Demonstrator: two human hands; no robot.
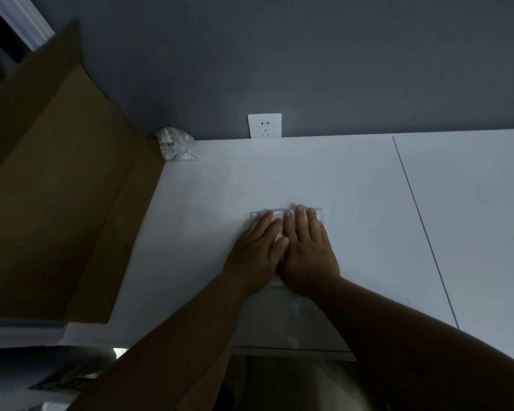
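A small clear plastic packet (275, 214) lies flat on the white tabletop (324, 179), near the middle. My left hand (257, 250) and my right hand (307, 247) lie side by side on it, palms down with straight fingers pressing it flat. Most of the packet is hidden under the hands; only its far edge and corners show past the fingertips. What is inside it I cannot make out.
A large open cardboard box (57, 188) fills the left side, its flap up against the grey wall. A crumpled clear bag of small white parts (177, 145) sits at the table's back edge. A white wall socket (264, 126) is behind. A seam (422, 221) crosses the tabletop on the right.
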